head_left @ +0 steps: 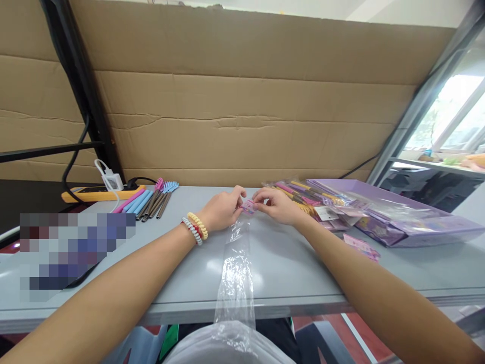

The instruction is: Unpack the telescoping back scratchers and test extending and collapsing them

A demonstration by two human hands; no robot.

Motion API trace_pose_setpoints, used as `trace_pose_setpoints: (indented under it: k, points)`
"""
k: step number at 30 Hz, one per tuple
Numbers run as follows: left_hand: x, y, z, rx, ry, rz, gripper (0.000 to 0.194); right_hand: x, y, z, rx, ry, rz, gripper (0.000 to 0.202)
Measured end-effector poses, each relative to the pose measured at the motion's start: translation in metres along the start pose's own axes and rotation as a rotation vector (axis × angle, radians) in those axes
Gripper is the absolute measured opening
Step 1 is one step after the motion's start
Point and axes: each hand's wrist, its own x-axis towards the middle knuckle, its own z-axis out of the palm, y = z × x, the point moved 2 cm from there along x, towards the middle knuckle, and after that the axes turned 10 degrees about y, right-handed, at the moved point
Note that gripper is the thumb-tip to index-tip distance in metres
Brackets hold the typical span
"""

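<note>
A small pink printed card (pixel 249 207) is pinched between my two hands above the grey table. My left hand (pixel 226 206), with beaded bands at the wrist, closes its fingers on the card's left side. At the card's right edge, the fingertips of my right hand (pixel 278 203) are pressed together. A long clear plastic sleeve (pixel 235 270) hangs from just below the card, across the table's front edge and down to my lap. How the sleeve's upper end meets my fingers is too small to tell.
Right of my hands lie packed sticks (pixel 299 194), pink cards (pixel 361 246) and a purple box (pixel 401 217). On the left are metal tubes (pixel 154 205), blue and pink tubes (pixel 139 201), a yellow power strip (pixel 102 194) and a blurred-out flat object (pixel 76 253). Cardboard (pixel 242 101) stands behind.
</note>
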Motion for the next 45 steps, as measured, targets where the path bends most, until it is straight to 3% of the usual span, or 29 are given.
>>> trace_pose_setpoints:
  k: [21, 26, 32, 39, 45]
  points:
    - [0.003, 0.005, -0.004, -0.012, -0.131, -0.113, 0.043, 0.001, 0.008, -0.005, 0.109, 0.05, 0.192, 0.021]
    - [-0.002, -0.008, -0.004, 0.091, -0.228, -0.134, 0.055, 0.001, 0.017, -0.02, 0.131, 0.192, 0.287, 0.022]
    - [-0.004, -0.025, -0.006, 0.135, -0.227, -0.195, 0.061, 0.0, 0.028, -0.037, 0.104, 0.292, 0.389, 0.027]
    - [-0.004, -0.026, -0.005, 0.142, -0.225, -0.147, 0.058, -0.001, 0.023, -0.035, -0.081, 0.21, 0.294, 0.025]
    - [-0.002, -0.024, -0.006, 0.004, -0.191, -0.062, 0.037, -0.003, 0.022, -0.025, -0.07, 0.054, 0.26, 0.023]
